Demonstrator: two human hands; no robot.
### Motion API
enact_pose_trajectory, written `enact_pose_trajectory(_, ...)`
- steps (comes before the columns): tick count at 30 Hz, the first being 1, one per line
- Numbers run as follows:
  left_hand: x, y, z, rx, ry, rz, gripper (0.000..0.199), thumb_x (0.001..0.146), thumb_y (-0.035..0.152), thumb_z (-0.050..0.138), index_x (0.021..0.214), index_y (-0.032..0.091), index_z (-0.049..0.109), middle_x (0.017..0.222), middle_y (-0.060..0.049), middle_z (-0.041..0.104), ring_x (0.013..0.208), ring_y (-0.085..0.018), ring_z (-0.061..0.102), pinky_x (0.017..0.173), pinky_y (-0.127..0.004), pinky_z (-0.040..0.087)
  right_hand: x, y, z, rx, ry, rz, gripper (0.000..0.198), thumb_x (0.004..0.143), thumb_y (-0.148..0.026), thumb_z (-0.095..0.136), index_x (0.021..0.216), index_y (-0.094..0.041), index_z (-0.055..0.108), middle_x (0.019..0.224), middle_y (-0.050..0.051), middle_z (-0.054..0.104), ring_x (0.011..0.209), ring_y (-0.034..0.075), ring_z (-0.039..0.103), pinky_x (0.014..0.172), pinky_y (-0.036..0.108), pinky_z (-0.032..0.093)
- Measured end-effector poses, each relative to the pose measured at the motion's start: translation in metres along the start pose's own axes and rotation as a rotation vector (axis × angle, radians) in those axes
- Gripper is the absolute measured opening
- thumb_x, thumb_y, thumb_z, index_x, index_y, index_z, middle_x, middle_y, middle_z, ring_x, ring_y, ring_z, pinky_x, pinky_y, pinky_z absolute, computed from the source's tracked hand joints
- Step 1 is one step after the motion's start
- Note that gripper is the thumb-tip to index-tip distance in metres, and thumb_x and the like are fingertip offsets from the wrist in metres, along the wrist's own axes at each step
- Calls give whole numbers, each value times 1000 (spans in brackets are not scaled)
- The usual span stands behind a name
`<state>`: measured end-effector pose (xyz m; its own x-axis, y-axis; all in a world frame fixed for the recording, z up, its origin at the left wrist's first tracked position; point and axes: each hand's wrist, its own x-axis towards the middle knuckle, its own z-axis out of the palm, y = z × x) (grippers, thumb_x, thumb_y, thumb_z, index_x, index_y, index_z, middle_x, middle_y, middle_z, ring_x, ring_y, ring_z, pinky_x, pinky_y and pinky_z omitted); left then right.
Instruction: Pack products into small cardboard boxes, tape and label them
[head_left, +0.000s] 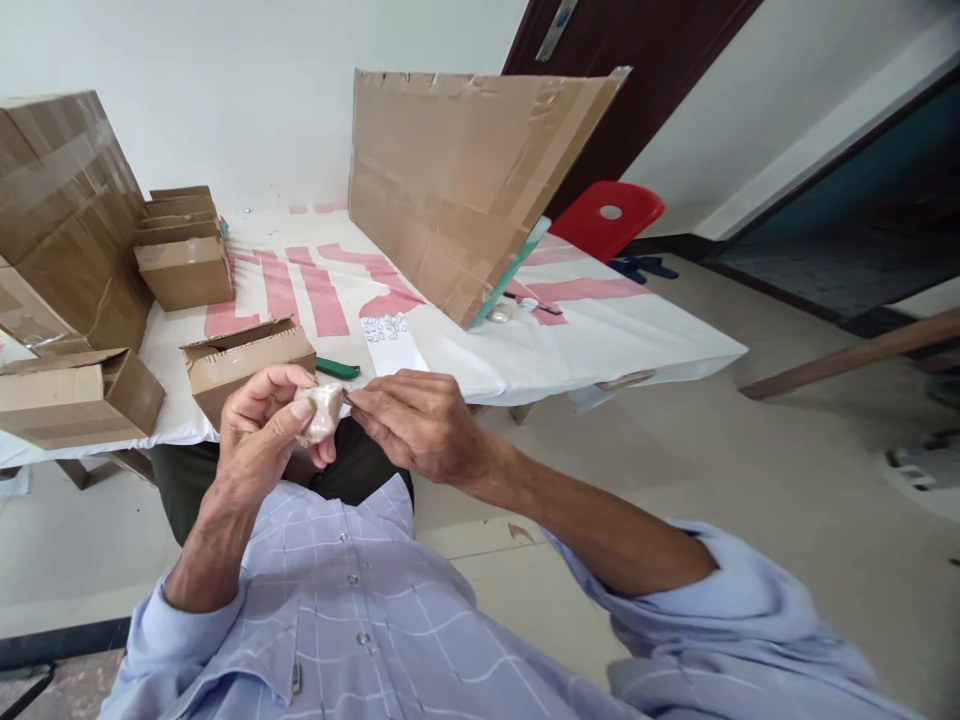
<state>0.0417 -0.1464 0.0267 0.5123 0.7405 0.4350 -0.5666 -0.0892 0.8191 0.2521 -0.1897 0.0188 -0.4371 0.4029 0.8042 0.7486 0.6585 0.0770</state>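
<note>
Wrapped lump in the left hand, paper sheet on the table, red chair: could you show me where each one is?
Wrapped lump point(323, 411), head view: middle of its pale side.
Paper sheet point(395, 348), head view: blank part below the marks.
Red chair point(597, 228), head view: panel beside the round hole.

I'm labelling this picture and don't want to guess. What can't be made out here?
All in the head view:
Small pale item: partly covered by the left hand.
Right hand: its knuckles hide the fingertips, so its grip is unclear.
Paper sheet: its marks are too small to read.
Open carton beyond the left hand: its near wall hides the inside.
Large box: cut off by the left edge.
</note>
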Motion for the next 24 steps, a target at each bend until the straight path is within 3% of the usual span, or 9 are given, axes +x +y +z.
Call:
enact_pose_trajectory(5,6,-12,4,259,179,131,29,93,41,88,104,19,73,72,1,74,50,-10,64,46,-19,53,1,-23,24,127,47,216,31,110,-16,51,83,-19,65,67,1,67,58,13,60,61,27,46)
enact_pose_trajectory(8,9,-20,-2,482,267,230,24,96,40,85,107,21,75,73,2,69,53,-8,59,50,-19,52,1,-33,35,271,67,380,31,111,-18,48,84,-20,63,68,0,67,57,13,59,60,25,45)
enact_pose_trajectory(12,15,-26,-16,656,285,277,20,94,36,86,104,22,75,73,4,63,54,-7,54,52,-19,49,-5,-50,48,386,1,508,32,110,-19,43,83,-21,62,67,0,67,59,14,61,62,27,46)
enact_pose_trajectory(15,19,-28,-22,590,231,205,25,92,39,88,101,22,72,65,7,58,50,-7,53,47,-18,46,-8,-63,50,457,-25,510,32,108,-18,44,80,-21,59,69,1,69,60,13,62,64,27,48)
enact_pose_trajectory(18,20,-26,-23,398,207,141,34,89,44,90,100,22,68,69,5,66,51,-9,61,48,-19,51,-9,-67,43,467,17,481,30,107,-17,46,82,-21,62,69,0,70,60,13,63,64,27,50)
enact_pose_trajectory(21,19,-19,-23,171,145,91,38,87,43,93,99,22,64,75,3,72,52,-10,65,48,-20,54,-11,-59,33,395,200,523,19,105,-18,57,88,-20,66,70,-2,67,60,12,62,63,26,52)
enact_pose_trajectory(23,18,-14,-23,70,106,41,40,85,44,94,99,22,64,74,3,72,50,-11,64,44,-20,53,-13,-49,28,352,338,598,3,101,-24,68,100,-21,69,82,0,69,68,14,66,64,26,56)
enact_pose_trajectory(24,17,-12,-22,38,91,15,40,84,44,95,99,22,64,74,3,72,49,-10,64,43,-19,52,-13,-44,26,360,376,631,12,100,-28,72,110,-22,69,93,2,71,74,15,68,66,27,59)
